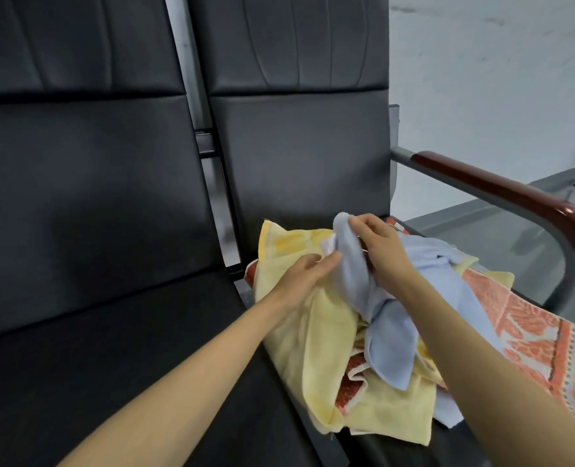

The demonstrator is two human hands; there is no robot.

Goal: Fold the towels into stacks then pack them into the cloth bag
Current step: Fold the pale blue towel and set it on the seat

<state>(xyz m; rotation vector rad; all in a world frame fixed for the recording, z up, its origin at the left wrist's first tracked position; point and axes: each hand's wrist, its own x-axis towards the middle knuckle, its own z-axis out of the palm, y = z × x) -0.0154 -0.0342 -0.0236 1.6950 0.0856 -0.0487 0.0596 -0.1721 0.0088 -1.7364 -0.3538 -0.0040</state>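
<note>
A loose pile of towels lies on the right-hand black seat (313, 156). On top is a light blue towel (390, 335), crumpled and partly lifted. My right hand (377, 244) pinches its upper corner, and my left hand (306, 274) grips an edge of the same towel just below. Under it lies a pale yellow towel (316, 338) and an orange patterned towel (535, 332) that reaches the seat's right edge. No cloth bag is in view.
The left-hand black seat (94, 230) adjoins the one with the pile. A metal armrest with a dark red wooden top (502, 193) borders the right seat. Beyond it are a grey floor and a pale wall (498, 79).
</note>
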